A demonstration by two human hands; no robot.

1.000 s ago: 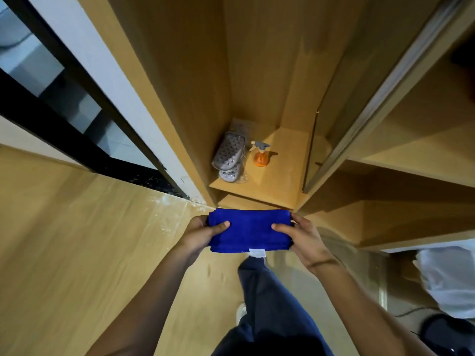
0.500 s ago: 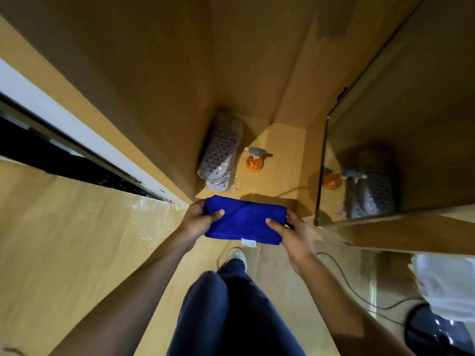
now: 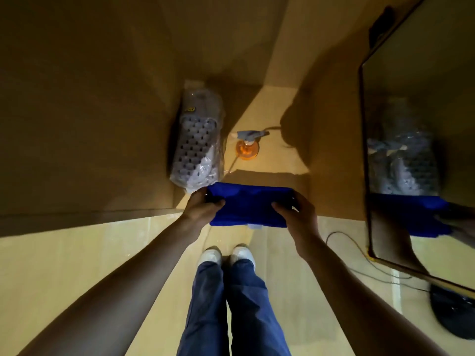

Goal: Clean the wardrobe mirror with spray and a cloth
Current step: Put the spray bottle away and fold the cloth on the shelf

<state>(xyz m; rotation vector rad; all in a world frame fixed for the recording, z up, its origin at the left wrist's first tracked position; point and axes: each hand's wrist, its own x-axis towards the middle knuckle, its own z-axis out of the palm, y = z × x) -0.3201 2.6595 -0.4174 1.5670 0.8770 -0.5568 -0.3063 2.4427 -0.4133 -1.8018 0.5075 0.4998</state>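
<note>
Both hands, left point(image 3: 203, 208) and right point(image 3: 295, 214), pinched the ends of a folded blue microfibre cloth point(image 3: 248, 208), soft, light and likely easy to bunch 1-handed. Beyond it on the wardrobe floor point(image 3: 272, 109) stood a small orange plastic spray bottle point(image 3: 247, 147), best gripped at the neck; its fill level was unclear. On the right hung the dark-framed wardrobe mirror point(image 3: 421, 86).

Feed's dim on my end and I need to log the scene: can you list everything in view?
cloth: one, blue, folded, held in both hands above the wardrobe floor edge
spray bottle: one, orange with grey trigger, upright on wardrobe floor
slippers: one bagged pair, grey, left of the bottle
mirror: one, on the door at right
cable: one, thin, on the floor below the mirror
left hand: grips the cloth's left end
right hand: grips its right end
shoes: two, white
</note>
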